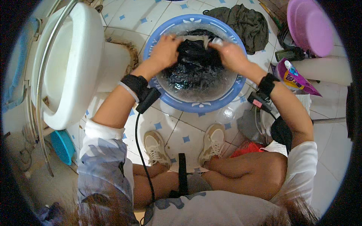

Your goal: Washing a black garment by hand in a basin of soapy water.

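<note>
A blue plastic basin (pixel 152 88) with white lettering and patterns on its rim stands on the tiled floor in front of me. Greyish water fills it, and a soaked black garment (pixel 194 60) bunches up in the middle. My left hand (pixel 166 51) grips the garment's far left part, fingers curled over it. On the opposite side my right hand (pixel 230 54) closes on the garment's far right edge, where a pale strip of cloth shows between the hands. A whitish patch lies by the right fingertips; I cannot tell if it is foam. Both hands are slightly blurred.
A dark, crumpled cloth (pixel 249 28) lies on the floor just beyond the basin. To the right are a pink basin (pixel 311 28), a dark bottle (pixel 289 54) and a purple pouch (pixel 296 79). A white washbasin (pixel 88 67) stands close on the left, above a teal basin (pixel 62 147).
</note>
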`<act>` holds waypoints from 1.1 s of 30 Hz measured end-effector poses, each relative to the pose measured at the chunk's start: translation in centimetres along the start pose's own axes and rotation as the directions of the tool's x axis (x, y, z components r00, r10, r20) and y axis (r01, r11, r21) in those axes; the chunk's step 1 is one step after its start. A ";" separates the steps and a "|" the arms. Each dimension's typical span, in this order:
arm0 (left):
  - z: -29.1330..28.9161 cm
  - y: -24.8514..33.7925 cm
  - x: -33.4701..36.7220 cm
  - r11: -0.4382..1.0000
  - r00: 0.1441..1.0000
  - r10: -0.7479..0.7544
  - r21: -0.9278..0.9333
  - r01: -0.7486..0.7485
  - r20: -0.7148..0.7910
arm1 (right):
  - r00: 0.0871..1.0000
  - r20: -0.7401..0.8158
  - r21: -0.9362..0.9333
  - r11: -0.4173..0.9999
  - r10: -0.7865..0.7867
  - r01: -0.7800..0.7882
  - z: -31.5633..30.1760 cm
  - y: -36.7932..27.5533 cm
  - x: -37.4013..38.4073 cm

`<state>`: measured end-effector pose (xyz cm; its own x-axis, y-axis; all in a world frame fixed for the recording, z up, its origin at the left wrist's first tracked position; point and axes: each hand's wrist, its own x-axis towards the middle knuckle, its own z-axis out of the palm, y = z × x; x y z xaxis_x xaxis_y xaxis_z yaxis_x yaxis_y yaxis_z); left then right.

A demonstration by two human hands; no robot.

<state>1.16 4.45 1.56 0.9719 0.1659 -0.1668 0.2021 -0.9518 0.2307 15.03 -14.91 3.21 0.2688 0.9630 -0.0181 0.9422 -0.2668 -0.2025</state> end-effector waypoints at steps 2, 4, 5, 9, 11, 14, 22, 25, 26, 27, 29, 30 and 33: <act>1.3 1.9 -1.3 0.996 0.986 0.016 0.080 -0.030 0.163 | 0.964 0.267 0.054 0.998 0.013 -0.028 1.3 -1.9 -0.4; 2.5 3.5 -1.3 0.986 0.961 -0.007 0.163 -0.040 0.276 | 0.967 0.253 0.056 0.998 -0.031 0.017 4.1 -1.9 -1.2; 3.3 3.9 -1.4 0.979 0.945 -0.065 0.203 -0.001 0.320 | 0.910 0.414 0.072 0.996 0.025 -0.060 3.7 -2.6 -0.6; 4.7 5.1 0.4 0.983 0.835 -0.182 0.129 0.134 0.520 | 0.863 0.503 0.067 0.994 0.042 -0.088 5.7 -2.4 0.4; 6.0 4.4 1.9 0.998 0.704 -0.063 0.027 0.061 0.707 | 0.791 0.610 0.013 0.998 0.035 -0.053 5.8 -2.2 1.4; 7.7 3.0 2.5 0.985 0.633 -0.029 -0.084 0.148 0.773 | 0.672 0.741 -0.018 1.000 0.006 0.011 5.8 -1.7 2.3; 5.1 2.1 2.1 0.973 0.834 0.189 -0.211 -0.089 0.518 | 0.958 0.281 0.294 0.944 0.064 -0.150 4.0 -0.9 1.3; 3.5 1.1 1.4 0.822 0.936 0.237 -0.567 -0.050 0.262 | 0.827 0.384 0.865 0.154 0.410 -0.478 -0.9 -3.1 2.3; 2.8 1.6 1.4 0.707 0.967 0.249 -0.693 -0.141 0.057 | 0.801 0.384 0.894 0.030 0.460 -0.447 -2.2 -2.3 2.6; 1.9 1.7 0.8 0.708 0.970 0.239 -0.692 -0.139 0.050 | 0.800 0.373 0.923 -0.098 0.470 -0.372 -4.9 -3.5 3.0; -1.0 2.8 -0.2 0.548 0.945 0.322 -0.804 -0.231 -0.052 | 0.851 0.318 0.938 -0.267 0.418 -0.219 -11.3 -5.6 3.2; -1.9 3.5 -0.4 0.545 0.945 0.319 -0.803 -0.241 -0.067 | 0.896 0.270 0.935 -0.317 0.353 -0.157 -13.3 -5.8 2.9; -4.5 5.2 -1.0 0.397 0.935 0.268 -0.857 -0.328 -0.233 | 0.977 0.051 0.935 -0.354 0.208 0.027 -16.4 -5.5 3.3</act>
<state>1.75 0.52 7.19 0.9908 -0.0404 0.1294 -0.1351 -0.2108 0.9682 14.04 -10.91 20.31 0.4488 0.8869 -0.1094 -0.5127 0.1552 -0.8444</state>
